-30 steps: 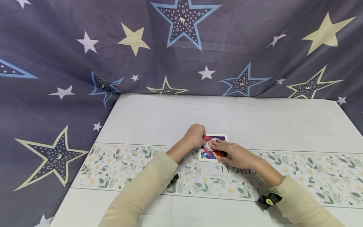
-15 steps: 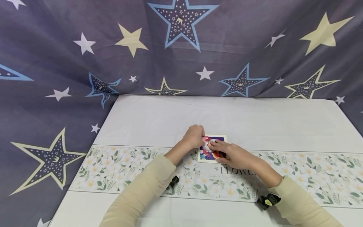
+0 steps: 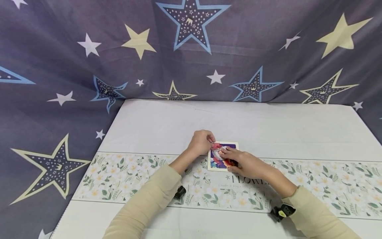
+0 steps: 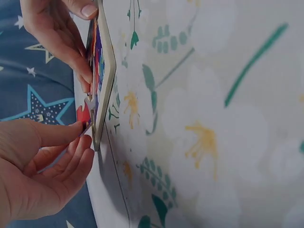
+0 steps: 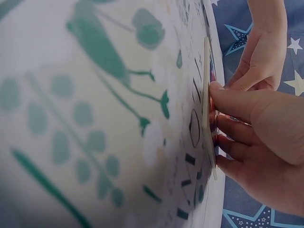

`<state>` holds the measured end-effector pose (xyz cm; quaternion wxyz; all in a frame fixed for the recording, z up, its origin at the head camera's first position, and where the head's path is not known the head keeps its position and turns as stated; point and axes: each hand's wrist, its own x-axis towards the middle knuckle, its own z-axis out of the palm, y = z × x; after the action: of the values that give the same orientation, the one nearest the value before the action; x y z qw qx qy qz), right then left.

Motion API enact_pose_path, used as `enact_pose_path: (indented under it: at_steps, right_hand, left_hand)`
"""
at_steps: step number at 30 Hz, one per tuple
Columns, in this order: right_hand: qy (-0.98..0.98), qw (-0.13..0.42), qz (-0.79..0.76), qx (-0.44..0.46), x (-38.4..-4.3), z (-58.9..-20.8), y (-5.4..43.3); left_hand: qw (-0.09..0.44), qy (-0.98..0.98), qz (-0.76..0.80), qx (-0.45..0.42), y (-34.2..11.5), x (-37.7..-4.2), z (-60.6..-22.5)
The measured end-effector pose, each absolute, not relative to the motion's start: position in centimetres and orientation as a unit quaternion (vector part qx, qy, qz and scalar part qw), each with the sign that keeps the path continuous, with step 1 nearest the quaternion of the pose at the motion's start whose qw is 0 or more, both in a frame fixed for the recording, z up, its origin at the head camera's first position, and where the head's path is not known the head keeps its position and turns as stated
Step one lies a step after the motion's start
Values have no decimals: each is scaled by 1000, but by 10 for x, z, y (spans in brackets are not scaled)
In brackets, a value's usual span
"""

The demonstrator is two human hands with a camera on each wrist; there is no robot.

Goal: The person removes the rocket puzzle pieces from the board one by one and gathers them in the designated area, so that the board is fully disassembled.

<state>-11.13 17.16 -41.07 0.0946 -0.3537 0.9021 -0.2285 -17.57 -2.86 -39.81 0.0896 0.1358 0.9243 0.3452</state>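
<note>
A small jigsaw puzzle (image 3: 217, 162) with a purple, red and white picture lies in a pale frame (image 4: 110, 61) on the table. At its upper left corner my left hand (image 3: 200, 142) pinches a puzzle piece (image 4: 84, 114) between thumb and fingers. The left wrist view shows that piece tilted up from the picture, its knobbed edge visible. My right hand (image 3: 246, 162) rests its fingertips on the right part of the puzzle, covering some of the picture. Seen from the right wrist, the thumb (image 5: 230, 99) lies by the frame's edge.
A white tablecloth (image 3: 167, 122) with a floral band (image 3: 125, 176) and printed lettering covers the table. Behind and to the left hangs a dark curtain (image 3: 143, 73) with stars. Black wrist devices (image 3: 282, 212) sit at both cuffs.
My left hand has turned and shifted slightly left, and its fingers show more loosely at the puzzle's corner. My right hand has stayed on the puzzle.
</note>
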Motion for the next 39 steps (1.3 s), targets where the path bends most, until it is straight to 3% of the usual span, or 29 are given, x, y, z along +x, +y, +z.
enact_pose_path:
  at_steps: [8, 20, 39]
  right_hand:
    - [902, 89, -229, -355, -111, -412, 172]
    - [900, 89, -231, -359, -112, -412, 173]
    - [899, 92, -234, -358, -112, -411, 174]
  left_hand:
    - [94, 897, 420, 106, -32, -178, -406]
    - [149, 858, 489, 48, -35, -177, -408]
    - [111, 849, 515, 37, -38, -170, -412]
